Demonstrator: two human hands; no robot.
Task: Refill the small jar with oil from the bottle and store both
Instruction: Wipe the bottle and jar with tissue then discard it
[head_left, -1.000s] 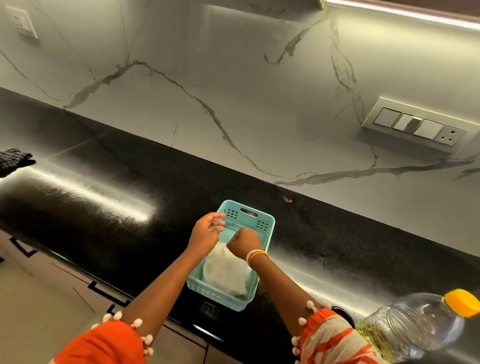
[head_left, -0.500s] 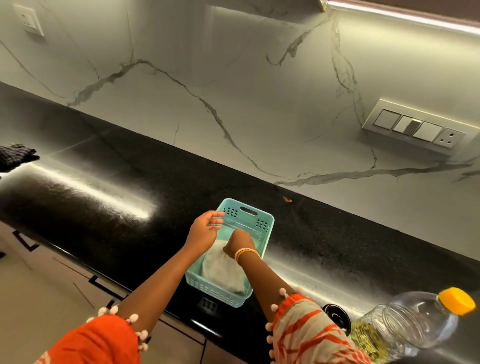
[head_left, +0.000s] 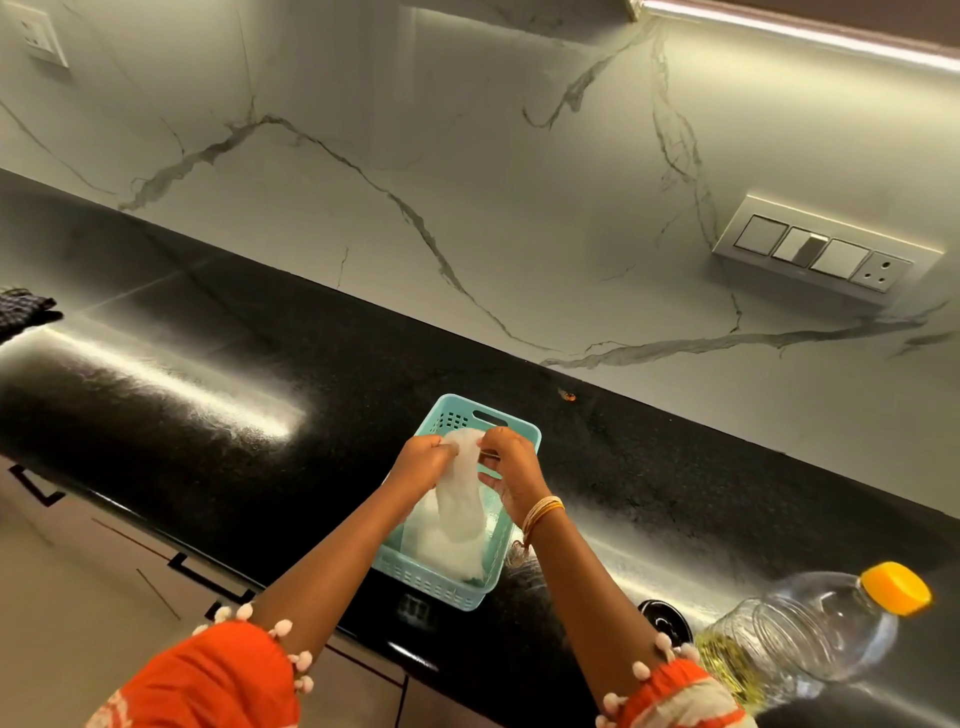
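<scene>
Clear plastic bottle (head_left: 810, 631), one, yellow cap, lies on the black counter (head_left: 649, 467) at 4 o'clock, oil pooled at its low end. One dark round lid (head_left: 667, 618) beside it. One teal basket (head_left: 441, 587) at centre. Two hands: left hand (head_left: 421, 460) and right hand (head_left: 511, 467) each pinch one white cloth (head_left: 457, 514) over the basket. One switch panel (head_left: 826, 254) at 2 o'clock.

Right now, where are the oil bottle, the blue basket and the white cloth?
oil bottle (head_left: 821, 631): head view, on its clear body, below the yellow cap.
blue basket (head_left: 470, 418): head view, on its far rim wall.
white cloth (head_left: 457, 512): head view, on its middle, below both hands.
</scene>
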